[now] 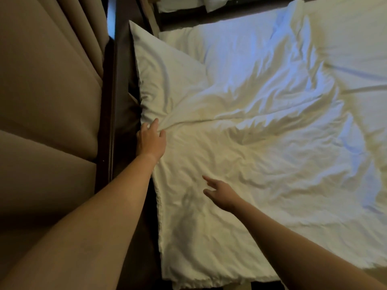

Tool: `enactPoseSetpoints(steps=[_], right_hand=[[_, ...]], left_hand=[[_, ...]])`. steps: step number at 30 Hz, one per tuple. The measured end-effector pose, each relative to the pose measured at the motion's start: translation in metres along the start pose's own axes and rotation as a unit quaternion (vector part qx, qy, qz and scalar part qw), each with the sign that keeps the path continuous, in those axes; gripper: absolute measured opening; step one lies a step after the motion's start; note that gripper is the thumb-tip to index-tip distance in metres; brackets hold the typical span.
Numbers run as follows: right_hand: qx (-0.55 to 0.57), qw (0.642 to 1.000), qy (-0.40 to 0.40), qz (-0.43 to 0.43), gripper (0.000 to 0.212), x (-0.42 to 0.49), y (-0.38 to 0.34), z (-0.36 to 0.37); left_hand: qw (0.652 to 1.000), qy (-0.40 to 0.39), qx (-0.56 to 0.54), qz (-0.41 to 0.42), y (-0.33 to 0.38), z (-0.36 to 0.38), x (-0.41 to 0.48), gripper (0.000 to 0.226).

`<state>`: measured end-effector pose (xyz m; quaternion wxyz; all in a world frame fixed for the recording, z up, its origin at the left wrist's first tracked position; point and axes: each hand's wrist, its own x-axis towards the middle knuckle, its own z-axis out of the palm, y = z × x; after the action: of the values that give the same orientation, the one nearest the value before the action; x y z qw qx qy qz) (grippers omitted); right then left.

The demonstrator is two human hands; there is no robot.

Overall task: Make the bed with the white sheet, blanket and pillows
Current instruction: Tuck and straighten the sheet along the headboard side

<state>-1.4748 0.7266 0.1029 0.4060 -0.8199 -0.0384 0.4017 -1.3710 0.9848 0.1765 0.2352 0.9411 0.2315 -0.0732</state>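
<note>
We noted our left hand (pixel 151 141) pinching the crumpled white cloth blanket (pixel 261 164) beside the plump white pillow (pixel 167 80); our right hand (pixel 222 194) was spread, fingers loose, empty. We judged spreading in hand, with smoothing outward due next.

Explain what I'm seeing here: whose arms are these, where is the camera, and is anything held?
No machine here: one camera worn on a person's head looks down at their two bare arms. Below lies a wrinkled white blanket, with a pillow beside the padded headboard. The left hand pinches the white blanket by the pillow's corner, where creases gather. The right hand is open, fingers straight over the white blanket, holding nothing.
</note>
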Motion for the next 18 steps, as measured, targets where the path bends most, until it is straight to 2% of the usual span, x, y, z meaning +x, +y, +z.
enactPoseSetpoints(steps=[8,15,18], right_hand=[[0.024,0.992,0.111,-0.047,0.031,0.077,-0.047,-0.105],[0.033,0.972,0.184,-0.141,0.031,0.181,-0.115,-0.138],[0.024,0.966,0.204,-0.155,0.039,0.227,-0.146,-0.145]], left_hand=[[0.994,0.057,-0.065,-0.068,0.016,-0.002,0.039,0.057],[0.992,0.092,-0.084,-0.029,0.022,0.004,0.107,0.063],[0.991,0.101,-0.087,0.001,0.018,0.011,0.14,0.074]])
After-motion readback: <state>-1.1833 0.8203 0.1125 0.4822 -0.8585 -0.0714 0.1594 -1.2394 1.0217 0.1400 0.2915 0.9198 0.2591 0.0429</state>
